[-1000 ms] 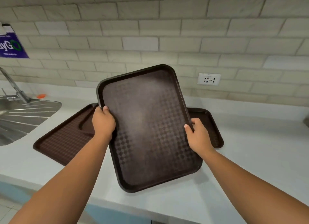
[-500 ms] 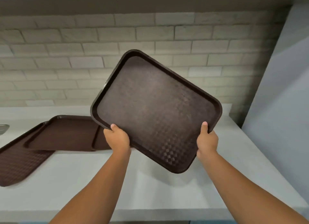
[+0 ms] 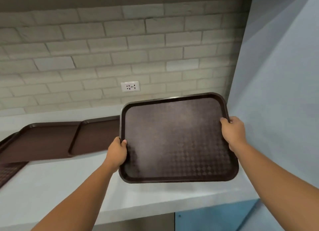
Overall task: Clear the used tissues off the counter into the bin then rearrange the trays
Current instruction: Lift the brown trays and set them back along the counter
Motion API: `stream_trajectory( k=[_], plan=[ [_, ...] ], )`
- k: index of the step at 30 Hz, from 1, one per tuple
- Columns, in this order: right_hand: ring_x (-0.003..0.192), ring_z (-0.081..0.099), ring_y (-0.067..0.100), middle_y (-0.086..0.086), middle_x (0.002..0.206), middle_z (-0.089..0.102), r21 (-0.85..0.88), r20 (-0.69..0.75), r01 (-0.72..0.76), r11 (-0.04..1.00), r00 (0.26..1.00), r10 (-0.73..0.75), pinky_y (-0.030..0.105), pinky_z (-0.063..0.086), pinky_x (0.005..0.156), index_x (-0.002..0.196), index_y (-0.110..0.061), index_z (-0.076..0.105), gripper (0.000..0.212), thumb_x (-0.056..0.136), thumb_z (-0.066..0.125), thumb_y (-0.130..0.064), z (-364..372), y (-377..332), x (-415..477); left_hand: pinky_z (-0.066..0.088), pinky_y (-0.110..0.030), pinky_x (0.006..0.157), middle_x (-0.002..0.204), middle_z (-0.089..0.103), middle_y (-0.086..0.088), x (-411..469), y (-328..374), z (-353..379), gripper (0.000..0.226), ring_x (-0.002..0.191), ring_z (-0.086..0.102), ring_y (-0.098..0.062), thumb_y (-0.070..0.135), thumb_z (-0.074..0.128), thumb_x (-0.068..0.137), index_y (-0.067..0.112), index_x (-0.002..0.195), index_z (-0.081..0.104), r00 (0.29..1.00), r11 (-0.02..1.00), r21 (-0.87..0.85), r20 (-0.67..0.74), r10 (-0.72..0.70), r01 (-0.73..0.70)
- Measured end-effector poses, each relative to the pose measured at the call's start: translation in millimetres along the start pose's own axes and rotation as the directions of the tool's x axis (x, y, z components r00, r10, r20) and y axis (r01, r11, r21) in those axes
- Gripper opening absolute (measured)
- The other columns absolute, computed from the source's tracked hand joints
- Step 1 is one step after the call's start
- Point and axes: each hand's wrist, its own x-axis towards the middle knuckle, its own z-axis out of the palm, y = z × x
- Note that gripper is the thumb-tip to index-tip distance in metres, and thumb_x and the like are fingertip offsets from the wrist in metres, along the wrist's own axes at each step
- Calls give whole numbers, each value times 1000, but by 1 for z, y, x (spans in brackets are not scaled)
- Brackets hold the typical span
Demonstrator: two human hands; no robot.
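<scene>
A dark brown textured tray (image 3: 176,139) hangs just above the right end of the white counter (image 3: 69,182), nearly level and close to the blue side wall. My left hand (image 3: 117,151) grips its left rim, thumb on top. My right hand (image 3: 233,132) grips its right rim near the far corner. Two more brown trays (image 3: 51,141) (image 3: 96,135) lie overlapping on the counter to the left, and a third (image 3: 8,170) shows at the left edge. No tissues are in view.
A brick-tiled back wall carries a white power socket (image 3: 130,86). A pale blue wall (image 3: 279,92) closes off the counter's right end. Blue cabinet fronts (image 3: 207,220) sit under the counter edge.
The held tray has swung from steeply tilted to nearly flat and moved down and right toward the counter's right end. My view has shifted right, so the sink has left the frame.
</scene>
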Motion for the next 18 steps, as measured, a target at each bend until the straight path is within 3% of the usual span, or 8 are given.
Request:
stream_trajectory(
  k=[3, 6, 10, 12, 15, 18],
  plan=[
    [80, 63, 31, 12, 86, 66, -85, 55, -39, 996, 998, 44, 38, 52, 71, 90, -8, 63, 13, 85, 53, -15, -13, 40, 6, 43, -38, 82, 104, 61, -8, -5, -5, 37, 22, 95, 56, -29, 23, 42, 104, 9, 111, 56, 997, 997, 0, 19, -72, 72],
    [88, 62, 29, 10, 103, 68, -232, 170, -55, 971, 981, 97, 42, 54, 84, 109, -14, 64, 28, 84, 52, -14, -27, 81, 9, 43, -37, 84, 105, 62, -7, -11, -8, 69, 22, 94, 55, -28, 20, 43, 104, 10, 117, 57, 991, 992, -10, 33, -127, 127],
    [106, 58, 33, 12, 123, 60, -472, 333, 13, 882, 928, 165, 39, 45, 94, 137, -17, 46, 43, 94, 52, -18, -39, 131, 5, 44, -36, 83, 112, 63, -12, -21, -16, 108, 25, 95, 56, -28, 17, 40, 102, 11, 119, 57, 978, 982, 26, 86, -191, 189],
    [99, 59, 32, 14, 121, 61, -532, 304, 37, 846, 941, 150, 39, 46, 92, 133, -13, 48, 38, 96, 49, -16, -42, 150, 7, 46, -37, 81, 112, 63, -13, -26, -19, 124, 24, 92, 56, -28, 16, 40, 101, 10, 117, 56, 968, 974, 76, 114, -222, 214],
    [80, 55, 25, 18, 107, 63, -592, 262, 86, 801, 961, 91, 37, 51, 80, 113, -6, 57, 23, 93, 46, -9, -42, 168, 16, 46, -37, 78, 110, 61, -13, -28, -16, 138, 24, 90, 55, -28, 13, 42, 97, 6, 117, 54, 960, 958, 191, 141, -243, 215],
    [75, 52, 23, 17, 103, 57, -662, 225, 111, 741, 973, 55, 37, 51, 75, 105, -5, 57, 18, 91, 45, -5, -37, 175, 23, 50, -38, 80, 115, 61, -18, -20, -13, 143, 27, 95, 60, -33, 12, 47, 92, 2, 116, 56, 957, 908, 386, 162, -243, 165]
  ],
)
